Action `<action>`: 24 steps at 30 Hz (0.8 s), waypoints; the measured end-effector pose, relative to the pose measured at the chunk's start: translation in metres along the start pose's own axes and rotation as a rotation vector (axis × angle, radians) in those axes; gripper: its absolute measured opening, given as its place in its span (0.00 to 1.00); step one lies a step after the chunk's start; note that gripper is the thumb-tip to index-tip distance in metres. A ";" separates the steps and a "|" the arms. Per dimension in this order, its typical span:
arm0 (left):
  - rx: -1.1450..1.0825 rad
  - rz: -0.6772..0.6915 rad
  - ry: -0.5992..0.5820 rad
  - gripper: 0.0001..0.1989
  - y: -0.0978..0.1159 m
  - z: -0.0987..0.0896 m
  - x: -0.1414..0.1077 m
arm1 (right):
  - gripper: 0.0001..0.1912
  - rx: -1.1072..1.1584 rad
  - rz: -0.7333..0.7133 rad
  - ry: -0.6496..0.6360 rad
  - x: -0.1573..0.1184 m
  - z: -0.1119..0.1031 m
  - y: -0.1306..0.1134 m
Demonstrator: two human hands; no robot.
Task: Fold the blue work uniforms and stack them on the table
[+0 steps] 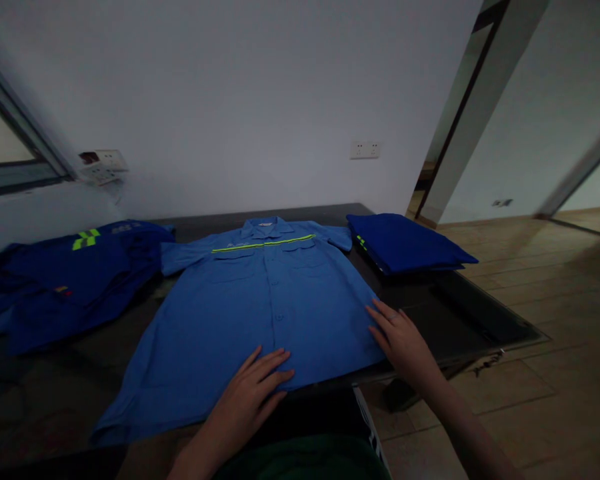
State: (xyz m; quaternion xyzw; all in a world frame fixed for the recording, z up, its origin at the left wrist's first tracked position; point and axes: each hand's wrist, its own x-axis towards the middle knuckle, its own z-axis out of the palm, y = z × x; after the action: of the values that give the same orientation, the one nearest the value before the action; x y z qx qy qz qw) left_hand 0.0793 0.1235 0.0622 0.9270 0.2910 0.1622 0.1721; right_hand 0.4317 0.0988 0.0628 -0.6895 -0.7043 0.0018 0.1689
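A light blue short-sleeved shirt (240, 313) with a yellow-green stripe across the chest lies spread out, front up, its collar toward the wall and its hem near me. My left hand (250, 393) rests with fingers spread on the shirt's lower middle, by the hem. At the shirt's right edge my right hand (400, 337) touches the fabric with its fingertips, fingers apart. Neither hand grips anything.
The dark table (430, 300) holds a loose heap of darker blue clothing (80, 280) on the left and a folded blue stack (410, 243) at the back right. A wall with sockets (365, 150) stands behind. Tiled floor shows on the right.
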 end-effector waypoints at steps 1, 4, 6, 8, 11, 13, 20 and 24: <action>-0.003 -0.007 -0.011 0.20 0.001 -0.002 0.000 | 0.21 -0.027 -0.005 -0.042 -0.001 0.005 0.003; -0.013 -0.019 -0.049 0.22 0.004 -0.008 -0.001 | 0.24 -0.063 -0.020 -0.139 -0.006 0.013 0.016; -0.012 -0.024 -0.078 0.23 0.005 -0.011 -0.002 | 0.25 -0.061 -0.036 -0.178 -0.009 0.013 0.023; -0.003 -0.020 -0.101 0.25 0.006 -0.013 -0.003 | 0.27 -0.057 -0.039 -0.208 -0.010 0.010 0.028; 0.044 -0.003 -0.109 0.28 0.007 -0.011 -0.003 | 0.27 -0.051 -0.049 -0.250 -0.011 0.008 0.031; 0.091 0.023 -0.098 0.31 0.007 -0.009 -0.003 | 0.27 -0.048 -0.044 -0.265 -0.011 0.008 0.030; 0.109 0.086 -0.051 0.26 0.002 -0.006 -0.006 | 0.28 0.252 0.114 -0.170 -0.008 -0.009 0.031; 0.068 0.067 -0.014 0.22 -0.002 -0.003 -0.005 | 0.25 0.491 0.363 0.111 -0.014 -0.029 0.043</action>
State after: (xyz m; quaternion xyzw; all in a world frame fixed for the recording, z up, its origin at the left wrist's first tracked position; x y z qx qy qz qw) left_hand 0.0730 0.1225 0.0630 0.9427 0.2638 0.1516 0.1370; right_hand 0.4802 0.0808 0.0769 -0.7416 -0.5378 0.1643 0.3658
